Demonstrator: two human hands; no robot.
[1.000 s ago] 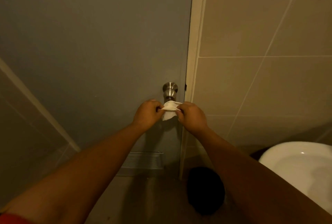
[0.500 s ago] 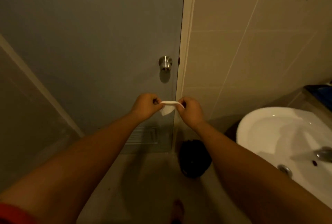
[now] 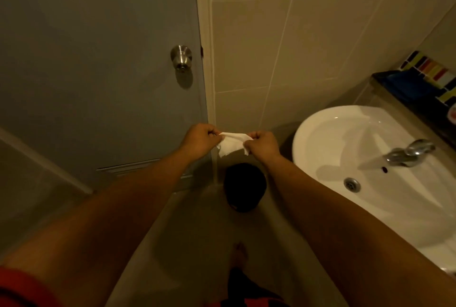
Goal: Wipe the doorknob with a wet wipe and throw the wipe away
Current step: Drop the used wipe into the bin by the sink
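Now both hands hold the wipe stretched between them: the left hand pinches its left edge, the right hand its right edge, fingers closed tight on the sheet. It hangs well below and right of the knob on the door, and just above the dark bin on the floor. Judging by that, wiping looks finished and only the drop is left (whether the knob is actually clean, I cannot tell). To the right sits the sink. Dim light swallows the bin's opening, and the fingertips are hidden behind the wipe's folds.
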